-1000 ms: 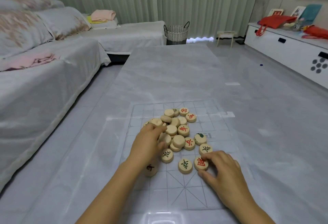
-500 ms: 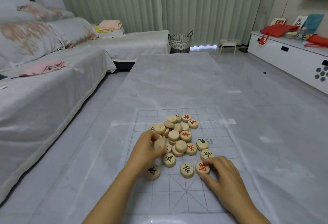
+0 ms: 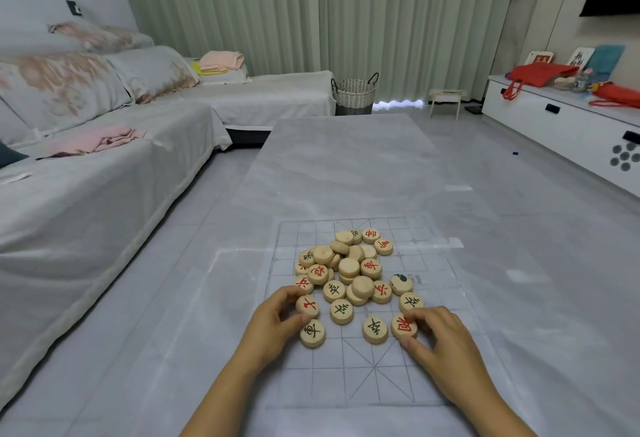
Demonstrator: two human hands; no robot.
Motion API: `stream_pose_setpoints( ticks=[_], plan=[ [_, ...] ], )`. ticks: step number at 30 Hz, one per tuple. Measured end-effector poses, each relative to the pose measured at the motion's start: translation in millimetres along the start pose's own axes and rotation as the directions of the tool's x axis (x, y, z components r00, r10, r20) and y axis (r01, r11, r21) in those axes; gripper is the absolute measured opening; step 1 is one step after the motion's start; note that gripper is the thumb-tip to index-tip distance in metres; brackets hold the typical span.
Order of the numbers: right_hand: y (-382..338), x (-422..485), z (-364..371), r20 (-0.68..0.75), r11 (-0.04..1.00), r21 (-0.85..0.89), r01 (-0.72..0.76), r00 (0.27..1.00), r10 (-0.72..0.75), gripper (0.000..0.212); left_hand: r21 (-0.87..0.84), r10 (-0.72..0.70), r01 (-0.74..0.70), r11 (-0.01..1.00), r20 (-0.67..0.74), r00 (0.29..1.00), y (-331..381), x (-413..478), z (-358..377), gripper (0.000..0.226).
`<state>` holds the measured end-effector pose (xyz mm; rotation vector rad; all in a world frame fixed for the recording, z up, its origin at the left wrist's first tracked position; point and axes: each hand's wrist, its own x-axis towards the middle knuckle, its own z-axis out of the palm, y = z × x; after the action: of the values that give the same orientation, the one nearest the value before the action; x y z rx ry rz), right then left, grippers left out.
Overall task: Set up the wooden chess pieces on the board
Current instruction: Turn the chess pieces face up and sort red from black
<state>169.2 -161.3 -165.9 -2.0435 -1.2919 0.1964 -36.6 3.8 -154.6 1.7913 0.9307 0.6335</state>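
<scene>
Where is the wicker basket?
Head view, upper middle: the wicker basket stands on the floor beyond the table's far end, beside the sofa, before the curtains.

Stacked pieces (image 3: pixel 349 267) hide the characters on those lying beneath them.

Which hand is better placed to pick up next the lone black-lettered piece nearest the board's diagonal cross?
Probably the right hand: it pinches a red-lettered piece directly beside that black-lettered piece. The left hand, pinching another red piece, is farther, with a fourth piece between.
</scene>
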Motion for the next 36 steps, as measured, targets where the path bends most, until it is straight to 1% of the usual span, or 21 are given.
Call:
stream_pose_setpoints(
  ticks=[4,6,8,11,13,15,17,20,22,23,24,25,26,27,28,29,31,32,34,36],
  plan=[
    [-0.3,0.1,0.3,0.01,1.0,0.001,-0.017,1.0,0.017,0.03,0.121,0.061,-0.057,0.991,-0.03,0.998,-2.3,-0.8,-3.4,0.033],
    [-1.7,0.3,-0.2,-0.003,0.998,0.052,-0.045,0.999,0.045,0.03,0.159,0.08,-0.075,0.984,-0.026,0.996,-4.0,-1.3,-4.0,0.033],
    [-2.6,1.3,-0.8,-0.038,0.993,0.099,-0.06,0.997,0.065,0.031,0.158,0.088,-0.079,0.984,-0.052,0.995,-7.4,-2.0,-3.0,0.032],
    [-8.8,10.6,0.2,-0.072,0.999,0.033,-0.007,0.997,0.01,0.032,0.136,0.092,-0.078,0.988,-0.101,0.991,-12.2,-3.1,-1.3,0.032],
    [-19.8,23.7,2.8,-0.058,0.998,-0.004,0.056,0.997,-0.056,0.034,0.123,0.082,-0.068,0.99,-0.117,0.99,-12.9,-3.3,-0.6,0.034],
    [-33.1,41.2,9.5,0.003,0.989,-0.08,0.121,0.993,-0.121,0.04,0.096,0.071,-0.059,0.994,-0.128,0.989,-12.9,-3.9,-0.2,0.036],
    [-46.2,58.6,16.0,0.113,0.966,-0.186,0.177,0.981,-0.158,0.046,0.091,0.071,-0.059,0.994,-0.131,0.989,-12.9,-4.2,0.4,0.037],
    [-60.9,75.1,22.4,0.264,0.89,-0.358,0.281,0.945,-0.192,0.043,0.108,0.075,-0.062,0.992,-0.128,0.989,-14.3,-4.2,-0.1,0.037],
    [-61.2,79.6,20.1,0.292,0.887,-0.364,0.284,0.939,-0.18,0.04,0.114,0.073,-0.059,0.992,-0.121,0.99,-15.2,-4.3,-0.6,0.037],
    [-56.3,80.9,17.5,0.279,0.916,-0.313,0.253,0.946,-0.166,0.039,0.113,0.073,-0.06,0.992,-0.119,0.99,-15.5,-4.6,-0.8,0.036],
    [-50.6,81.4,12.5,0.242,0.958,-0.22,0.185,0.961,-0.131,0.038,0.111,0.076,-0.063,0.992,-0.118,0.99,-15.7,-4.9,-1.0,0.037],
    [-42.3,81.7,6.0,0.195,0.991,-0.098,0.086,0.979,-0.066,0.037,0.108,0.079,-0.066,0.992,-0.119,0.99,-15.7,-5.1,-1.3,0.037],
    [-33.8,81.4,-1.9,0.143,0.999,0.032,-0.02,0.99,0.015,0.034,0.106,0.081,-0.069,0.992,-0.119,0.99,-15.6,-5.1,-1.2,0.037],
    [-24.6,80.6,-9.9,0.103,0.982,0.153,-0.114,0.99,0.099,0.028,0.108,0.084,-0.071,0.992,-0.121,0.989,-15.1,-4.9,-0.9,0.036],
    [-15.8,78.9,-17.8,0.069,0.953,0.246,-0.177,0.984,0.165,0.021,0.109,0.087,-0.074,0.991,-0.123,0.989,-14.7,-4.9,-0.5,0.036],
    [-6.3,76.7,-24.2,0.032,0.93,0.303,-0.21,0.977,0.21,0.015,0.11,0.09,-0.076,0.991,-0.125,0.988,-14.3,-5.0,-0.2,0.036],
    [8.8,70.4,-33.4,-0.016,0.918,0.321,-0.233,0.968,0.251,0.011,0.112,0.096,-0.082,0.99,-0.131,0.987,-12.9,-5.7,0.2,0.038],
    [16.3,67.4,-35.3,-0.021,0.924,0.294,-0.243,0.965,0.26,0.011,0.113,0.098,-0.083,0.99,-0.132,0.986,-11.9,-6.1,0.2,0.039],
    [28.2,61.8,-36.4,-0.009,0.942,0.189,-0.278,0.959,0.284,0.017,0.117,0.101,-0.086,0.989,-0.132,0.986,-11.0,-6.5,0.0,0.04],
    [35.4,56.6,-35.1,-0.026,0.947,0.111,-0.302,0.952,0.306,0.027,0.124,0.103,-0.086,0.988,-0.13,0.986,-10.9,-6.4,-0.1,0.04]
  ],
)
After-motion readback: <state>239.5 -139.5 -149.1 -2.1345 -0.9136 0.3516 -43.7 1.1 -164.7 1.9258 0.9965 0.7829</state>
